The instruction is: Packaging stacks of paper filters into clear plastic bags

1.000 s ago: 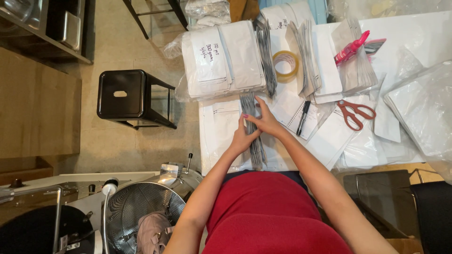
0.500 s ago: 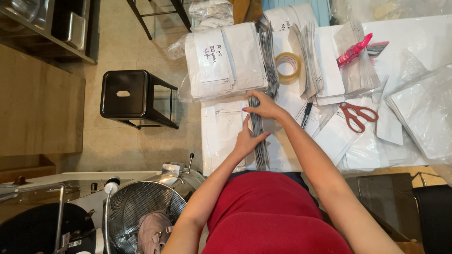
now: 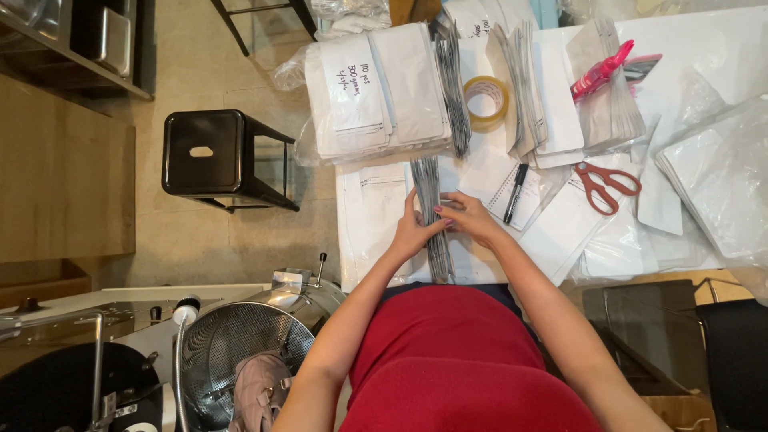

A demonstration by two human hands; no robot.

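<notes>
- Stack of pouches (image 3: 433,216): silvery, glossy foil-like film.
- Stool (image 3: 210,152): black glossy metal.
- Tape roll (image 3: 486,102): clear shiny plastic.
- Scissors (image 3: 606,184): red plastic handles.
- Drum (image 3: 240,352): perforated bright metal.

Two hands close on an upright row of flat silvery pouches at a crowded packing table.

The left hand (image 3: 414,232) presses the left face of the row of silvery pouches (image 3: 432,210), and the right hand (image 3: 468,218) wraps the right face, thumb across the top edges. The row stands on the white table (image 3: 376,232). Just right lies a black pen (image 3: 516,193) on a notepad (image 3: 500,180); red scissors (image 3: 605,184) lie further right. Behind stand a stack of white bags (image 3: 380,92), a tape roll (image 3: 486,102) and a pink tool (image 3: 602,70), possibly a clip. A black stool (image 3: 212,156) stands on the floor to the left, and a steel drum (image 3: 240,352) near the left elbow.
</notes>
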